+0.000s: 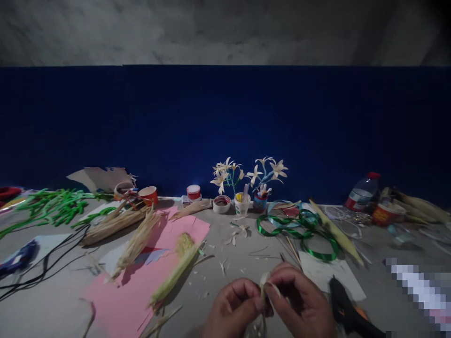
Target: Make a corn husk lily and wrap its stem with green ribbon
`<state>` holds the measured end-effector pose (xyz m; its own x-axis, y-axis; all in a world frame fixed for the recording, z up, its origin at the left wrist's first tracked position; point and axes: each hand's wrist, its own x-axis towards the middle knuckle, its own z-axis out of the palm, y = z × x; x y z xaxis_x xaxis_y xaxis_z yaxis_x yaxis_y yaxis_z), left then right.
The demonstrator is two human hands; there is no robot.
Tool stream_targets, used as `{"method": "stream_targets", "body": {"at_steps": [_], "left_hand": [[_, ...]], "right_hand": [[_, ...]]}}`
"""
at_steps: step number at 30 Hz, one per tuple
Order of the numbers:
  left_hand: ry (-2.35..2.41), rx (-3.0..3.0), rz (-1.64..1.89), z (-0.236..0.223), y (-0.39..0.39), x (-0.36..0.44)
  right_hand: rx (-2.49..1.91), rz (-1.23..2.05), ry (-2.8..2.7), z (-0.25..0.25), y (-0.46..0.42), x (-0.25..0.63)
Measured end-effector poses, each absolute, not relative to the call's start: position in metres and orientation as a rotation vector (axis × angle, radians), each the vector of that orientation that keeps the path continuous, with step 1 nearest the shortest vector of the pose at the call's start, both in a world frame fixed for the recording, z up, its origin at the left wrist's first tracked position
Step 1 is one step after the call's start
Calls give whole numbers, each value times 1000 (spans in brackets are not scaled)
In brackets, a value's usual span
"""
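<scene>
- Left hand (234,307) and right hand (303,298) are both pinched shut on a pale strip (264,279), low in the view, right of center.
- Fingertips cover the strip's middle, so no clue how it's folded (a thin stalk seems to poke out below, but it's murky).
- Both wrists get chopped by the bottom edge.
- Black tool (347,305) just beside the right hand runs out of frame too.
- White paper (347,280) is partly under the green ribbon (333,257).
- Blue tool (21,259) is blurry and cut off at the left edge.
</scene>
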<state>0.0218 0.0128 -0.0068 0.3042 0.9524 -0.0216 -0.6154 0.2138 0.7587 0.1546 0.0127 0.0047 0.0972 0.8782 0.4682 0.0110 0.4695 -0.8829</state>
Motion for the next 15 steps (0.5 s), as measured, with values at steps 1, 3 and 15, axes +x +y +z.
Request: {"method": "stream_targets", "body": {"at_steps": [1, 3, 15], "left_hand": [[558, 717, 1167, -6, 12, 22], [559, 691, 1154, -4, 11, 21], [613, 791, 1136, -1, 8, 17]], "right_hand": [[-900, 807, -1299, 3, 12, 154], [-927, 868, -1248, -1, 9, 154], [-824, 831, -1493, 1, 13, 168]]}}
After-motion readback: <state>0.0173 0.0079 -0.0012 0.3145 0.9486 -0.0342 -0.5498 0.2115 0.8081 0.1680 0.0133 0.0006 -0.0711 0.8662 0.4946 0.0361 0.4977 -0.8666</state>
